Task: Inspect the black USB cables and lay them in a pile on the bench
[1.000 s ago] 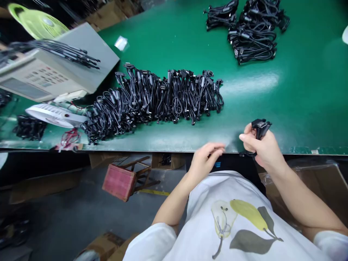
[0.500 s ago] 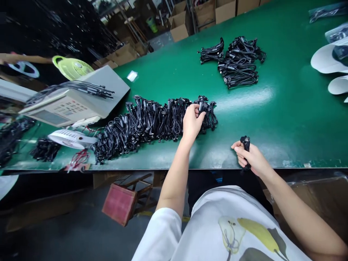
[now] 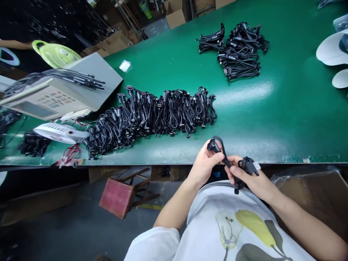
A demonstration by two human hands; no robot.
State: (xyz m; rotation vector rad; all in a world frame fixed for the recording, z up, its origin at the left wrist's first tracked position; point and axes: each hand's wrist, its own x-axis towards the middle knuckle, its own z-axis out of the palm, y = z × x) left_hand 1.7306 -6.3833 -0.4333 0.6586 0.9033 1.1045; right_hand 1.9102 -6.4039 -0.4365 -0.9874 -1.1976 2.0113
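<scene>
My left hand [image 3: 204, 162] pinches a looped black cable [image 3: 223, 154] by its upper end, just past the table's front edge. Close beside it, my right hand [image 3: 248, 177] is closed around folded black cables [image 3: 248, 166], with dark connector ends and a pale metal plug sticking out over the fingers. The lower end of the left hand's cable runs in between the right hand's fingers. Left of my hands, a long row of bundled black cables [image 3: 152, 112] lies on the green table. A smaller heap of bundled cables [image 3: 240, 54] rests farther back on the right.
A beige tester with keypad [image 3: 57, 98], more cables draped over it, stands on the left of the green table [image 3: 285, 119]. Near it are a white fan [image 3: 58, 133] and a green fan [image 3: 58, 54]. Below stands a red-topped stool [image 3: 116, 197]. Another person's arm shows at far left.
My left hand has come back from the right end of the cable row with a cable, down to my right hand. The right hand has turned and moved slightly lower, still holding its cables.
</scene>
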